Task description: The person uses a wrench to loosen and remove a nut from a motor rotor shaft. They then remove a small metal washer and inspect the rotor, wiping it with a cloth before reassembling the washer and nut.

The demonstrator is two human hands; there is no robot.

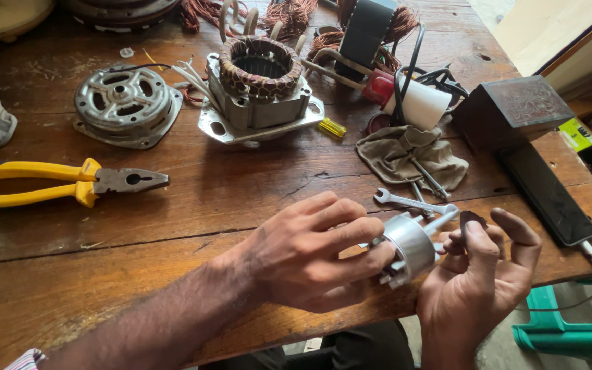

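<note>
My left hand point(313, 250) is closed around a small silver motor rotor point(411, 245) with a short shaft, at the near edge of the wooden table point(193, 205). My right hand point(481, 270) is cupped palm-up just right of it, pinching a small dark piece point(471, 220) between thumb and fingers, close to the shaft's tip. A small spanner point(409, 201) lies just beyond the rotor.
Yellow-handled pliers point(63, 181) lie at the left. A round metal motor cover point(126, 104) and a stator with copper windings point(258, 89) sit further back. A rag with tools point(412, 157), a white-and-red cylinder point(412, 99), a dark box point(512, 109) and a phone point(549, 195) are at the right.
</note>
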